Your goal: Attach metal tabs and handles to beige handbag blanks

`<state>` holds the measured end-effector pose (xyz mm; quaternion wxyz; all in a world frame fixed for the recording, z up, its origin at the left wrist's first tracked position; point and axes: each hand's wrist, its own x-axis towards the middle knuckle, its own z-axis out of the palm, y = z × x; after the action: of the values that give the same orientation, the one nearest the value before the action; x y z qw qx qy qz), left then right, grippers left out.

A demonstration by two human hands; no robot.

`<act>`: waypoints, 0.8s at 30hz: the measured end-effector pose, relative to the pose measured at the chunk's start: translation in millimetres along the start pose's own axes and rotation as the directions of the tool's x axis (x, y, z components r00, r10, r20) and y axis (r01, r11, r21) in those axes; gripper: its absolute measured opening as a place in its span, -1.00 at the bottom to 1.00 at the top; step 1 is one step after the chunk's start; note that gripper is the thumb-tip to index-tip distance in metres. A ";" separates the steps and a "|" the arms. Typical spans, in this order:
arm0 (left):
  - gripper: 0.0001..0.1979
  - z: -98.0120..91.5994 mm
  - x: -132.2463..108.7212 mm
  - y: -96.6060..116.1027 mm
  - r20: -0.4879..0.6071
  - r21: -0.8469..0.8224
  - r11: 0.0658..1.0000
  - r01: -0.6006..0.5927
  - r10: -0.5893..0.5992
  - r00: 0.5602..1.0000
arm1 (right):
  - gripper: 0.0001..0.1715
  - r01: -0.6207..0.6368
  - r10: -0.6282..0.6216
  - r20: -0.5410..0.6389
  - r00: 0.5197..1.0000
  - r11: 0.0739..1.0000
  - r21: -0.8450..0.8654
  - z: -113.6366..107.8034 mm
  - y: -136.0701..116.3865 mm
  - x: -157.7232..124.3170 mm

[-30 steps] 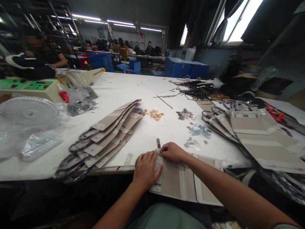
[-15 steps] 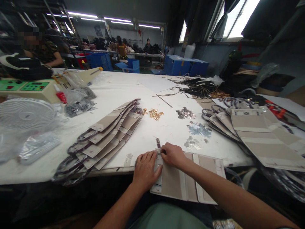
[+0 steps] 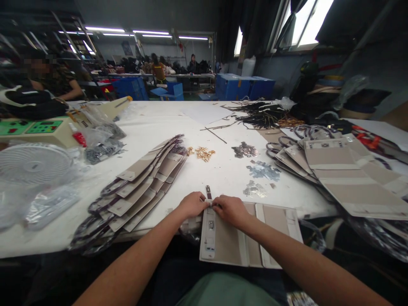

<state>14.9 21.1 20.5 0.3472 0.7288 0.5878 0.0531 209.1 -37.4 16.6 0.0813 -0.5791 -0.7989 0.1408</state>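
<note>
At the near edge of the desk [image 3: 223,172], one beige bag panel [image 3: 228,242] lies with its inner side up, partly over the edge. The step in hand seems to be fine fitting work at its far left corner, close to a dark strap [image 3: 208,192] that points to the far side. Left hand [image 3: 192,205] and right hand [image 3: 231,210] meet there with bent fingers, almost touching; I cannot tell if they grip a small part or only press the corner. In my judgement, the next move calls for a steady panel and light, exact fingertip pressure. The left forearm comes diagonally from the near left; the right one crosses above the panel from the near right. Both wrists stay low.
</note>
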 end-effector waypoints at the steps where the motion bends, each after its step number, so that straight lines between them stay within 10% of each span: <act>1: -0.82 0.5 0.8 -0.2 0.025 -0.034 0.999 0.022 -0.021 0.999 | -0.77 0.002 -0.002 -0.003 1.000 1.000 0.005 1.0 1.1 -0.3; 10: -0.86 3.7 3.6 1.6 0.212 -0.298 0.923 0.242 -0.183 0.960 | -0.79 -0.001 0.034 -0.087 0.996 0.936 0.351 -15.8 5.6 6.4; 16: -0.89 0.4 6.4 2.7 0.259 -0.354 0.889 0.291 -0.206 0.944 | -0.63 0.232 0.353 -0.394 0.849 0.422 0.877 -43.6 -3.6 9.1; 20: -0.90 -0.6 7.7 1.1 0.276 -0.383 0.875 0.296 -0.198 0.941 | -0.48 0.407 0.464 -0.396 0.792 0.081 0.910 -30.7 -10.2 21.3; 24: -0.87 -0.6 10.9 -3.5 0.302 -0.409 0.863 0.298 -0.180 0.936 | -0.50 0.460 0.527 -0.357 0.772 -0.073 0.885 -17.2 -14.8 33.7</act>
<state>15.0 31.3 15.3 0.5816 0.5505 0.5968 0.0498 190.1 -7.5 36.5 0.7371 -0.3531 -0.3256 0.4754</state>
